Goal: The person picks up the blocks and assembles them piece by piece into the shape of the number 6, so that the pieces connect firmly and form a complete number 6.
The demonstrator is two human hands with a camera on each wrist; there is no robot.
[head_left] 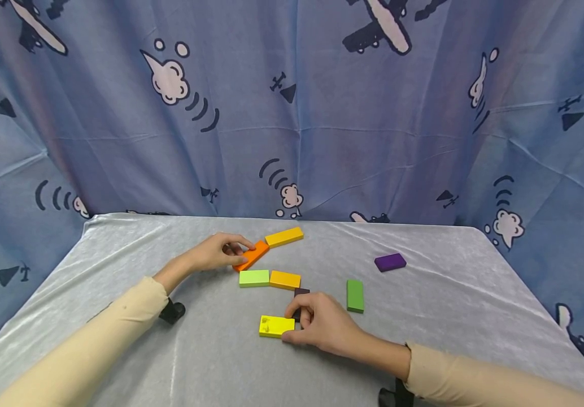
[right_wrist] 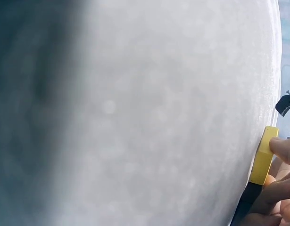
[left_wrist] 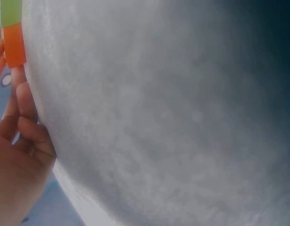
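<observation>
My left hand [head_left: 214, 252] pinches an orange block [head_left: 252, 255] between thumb and fingers at the far left of the layout. The orange block's far end is right by a yellow-orange block [head_left: 284, 237], its near end by a light green block [head_left: 254, 278]. An amber block [head_left: 285, 280] continues the row to the right, followed by a dark block [head_left: 301, 292] partly hidden behind my right hand [head_left: 327, 325]. That hand holds the right end of a bright yellow block [head_left: 274, 326] with dark marks on top; in the right wrist view the yellow block [right_wrist: 264, 157] sits against the dark one.
A green block [head_left: 355, 295] lies on the right of the row, and a purple block [head_left: 390, 262] farther right and back. Grey-white cloth covers the table [head_left: 454, 316]. A blue patterned curtain [head_left: 322, 113] hangs behind and along the sides.
</observation>
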